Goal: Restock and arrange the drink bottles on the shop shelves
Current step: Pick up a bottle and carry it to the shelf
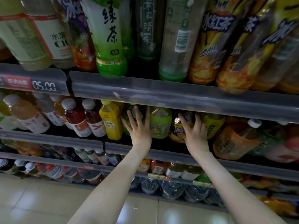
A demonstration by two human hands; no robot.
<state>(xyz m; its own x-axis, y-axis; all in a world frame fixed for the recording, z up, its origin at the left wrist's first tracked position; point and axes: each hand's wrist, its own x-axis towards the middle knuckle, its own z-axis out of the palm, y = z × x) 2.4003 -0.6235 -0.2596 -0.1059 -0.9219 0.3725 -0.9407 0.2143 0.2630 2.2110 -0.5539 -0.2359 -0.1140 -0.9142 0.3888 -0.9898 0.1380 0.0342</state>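
Observation:
Both my hands reach into the second shelf from the top. My left hand (140, 126) has its fingers spread and straight against a green tea bottle (129, 117) that it mostly hides. A light green bottle (161, 122) stands between my hands. My right hand (195, 130) lies with loosely bent fingers on a dark iced tea bottle with an orange and purple label (178, 126); whether the fingers wrap it is unclear. A yellow bottle (110, 120) stands left of my left hand.
Large green tea (110, 38) and iced tea bottles (210, 46) fill the top shelf above a grey price rail (161, 92). Red-brown bottles with white caps (77, 117) stand at the left, orange bottles (234, 143) at the right. Lower shelves hold small bottles and water; a tiled floor lies below.

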